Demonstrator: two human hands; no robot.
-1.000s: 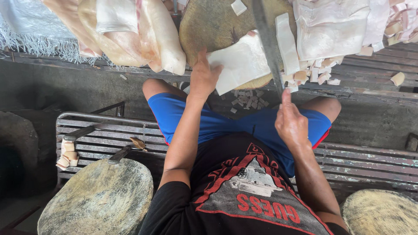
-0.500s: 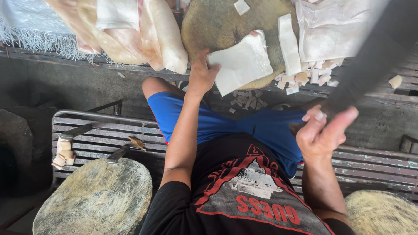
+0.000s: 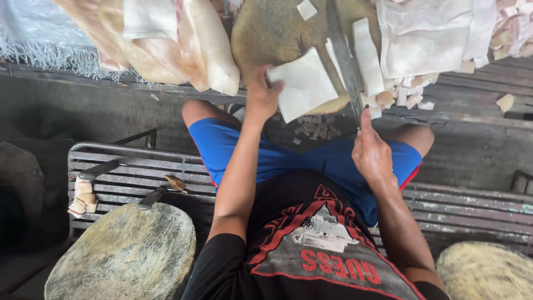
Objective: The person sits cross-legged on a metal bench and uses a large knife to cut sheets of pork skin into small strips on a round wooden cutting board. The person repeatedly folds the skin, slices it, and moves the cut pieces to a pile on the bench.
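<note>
Fat slab (image 3: 304, 83) on chopping block (image 3: 272, 33), knife (image 3: 344, 55) right.

- Knife (image 3: 344, 58): handle hidden inside right hand (image 3: 373, 153) grip; blade tip cut off by top edge.
- Round chopping block (image 3: 272, 33): top cut off by edge, partly covered by white slab (image 3: 305, 83).
- Left hand (image 3: 262, 94): fingertips hidden under slab.
- Small bits below worktop edge (image 3: 311, 129): too small to tell.

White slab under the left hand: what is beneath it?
The white slab lies on a round wooden block, overhanging its near edge. The block's surface beneath it is hidden.
</note>
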